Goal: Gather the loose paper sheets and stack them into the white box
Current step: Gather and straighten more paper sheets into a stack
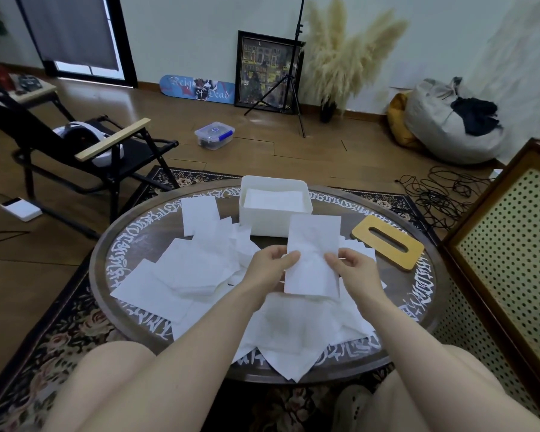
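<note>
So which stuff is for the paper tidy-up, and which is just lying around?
For the job:
- held sheet, pinched by left hand and right hand
- loose sheets on the round table
- white box, paper already inside

Just lying about:
- wooden slotted lid
- folding chair
- skateboard deck
- clip-lid container

Two hands are at work here, the left hand (270,266) and the right hand (354,269), and between them they hold one paper sheet (312,251). On the one round table (113,244) stands one white box (275,210), and beside it lies one wooden slotted lid (387,244). The loose sheets (175,275) overlap too much to count exactly; well over a dozen. Around the room: one folding chair (106,145), one tripod (290,79), one framed picture (262,67), one skateboard deck (197,88).
</note>
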`<action>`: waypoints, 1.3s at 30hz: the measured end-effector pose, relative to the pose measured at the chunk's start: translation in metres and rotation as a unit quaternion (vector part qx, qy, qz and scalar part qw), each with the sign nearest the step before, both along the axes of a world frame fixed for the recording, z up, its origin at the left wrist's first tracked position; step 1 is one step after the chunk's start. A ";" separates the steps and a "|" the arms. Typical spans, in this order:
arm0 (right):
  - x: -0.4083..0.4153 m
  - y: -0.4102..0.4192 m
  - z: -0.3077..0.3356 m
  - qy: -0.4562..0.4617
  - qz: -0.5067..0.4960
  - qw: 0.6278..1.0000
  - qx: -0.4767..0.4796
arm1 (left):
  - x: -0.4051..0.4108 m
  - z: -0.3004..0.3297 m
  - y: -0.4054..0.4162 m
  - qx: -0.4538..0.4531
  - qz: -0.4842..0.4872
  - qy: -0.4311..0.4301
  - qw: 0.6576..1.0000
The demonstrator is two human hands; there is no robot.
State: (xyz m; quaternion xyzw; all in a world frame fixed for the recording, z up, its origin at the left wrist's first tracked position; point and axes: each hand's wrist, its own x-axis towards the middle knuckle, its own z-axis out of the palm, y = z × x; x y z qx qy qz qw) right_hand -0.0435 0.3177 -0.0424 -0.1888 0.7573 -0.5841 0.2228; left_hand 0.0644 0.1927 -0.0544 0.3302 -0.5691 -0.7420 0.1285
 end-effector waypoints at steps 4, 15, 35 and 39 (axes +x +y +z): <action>0.006 0.001 -0.001 -0.016 0.048 0.999 -0.002 | -0.001 -0.001 0.000 -0.031 0.035 -0.004 0.999; 0.008 -0.005 -0.022 0.039 0.140 0.983 0.115 | 0.040 -0.003 -0.031 -0.067 0.126 -0.033 0.989; 0.015 -0.013 -0.033 0.233 0.171 0.915 0.282 | 0.090 0.003 -0.046 -0.057 0.173 -0.048 0.982; 0.003 0.002 -0.028 0.246 0.120 0.905 0.325 | 0.087 0.001 -0.043 -0.058 0.168 -0.053 0.983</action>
